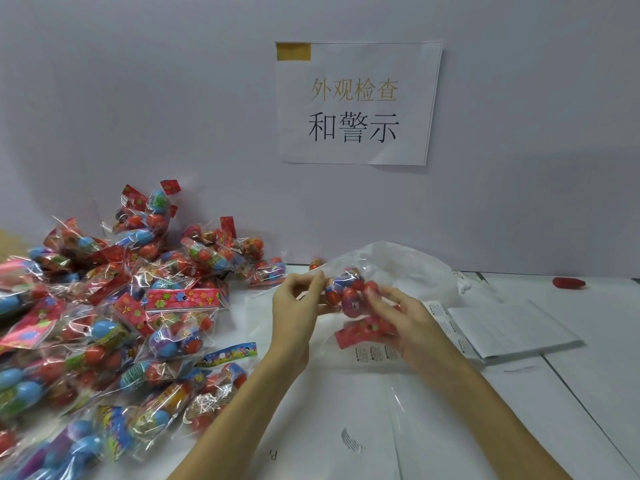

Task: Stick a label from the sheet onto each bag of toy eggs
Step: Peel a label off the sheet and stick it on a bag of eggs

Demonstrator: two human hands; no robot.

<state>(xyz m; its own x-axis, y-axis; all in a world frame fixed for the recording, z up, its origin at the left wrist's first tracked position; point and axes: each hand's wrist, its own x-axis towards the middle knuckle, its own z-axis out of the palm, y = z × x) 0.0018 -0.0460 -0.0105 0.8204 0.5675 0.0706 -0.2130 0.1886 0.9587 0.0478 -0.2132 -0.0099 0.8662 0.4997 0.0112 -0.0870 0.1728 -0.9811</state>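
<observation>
Head view, nine o'clock: pile of bags point(104, 327) of toy eggs, clear film with red flowered header cards, heaped across the white table point(588, 358) up to the wall point(173, 98).
Left hand point(298, 306): just left of centre, fingers curled, pinching the clear end of the held bag point(349, 296).
Held bag: at centre, lifted off the table between both hands, red and blue eggs inside, red header card at its low end.
Right hand point(401, 317): fingers curled round the held bag's right side, gripping it.
Label sheet point(446, 320): three o'clock, flat on the table just beside the right hand, small printed warning labels on it.
Paper stack point(512, 327): right of the sheet.
Red object point(569, 283): two o'clock, by the wall; too blurred to identify.
Twelve o'clock: paper sign point(356, 102) on the wall.
</observation>
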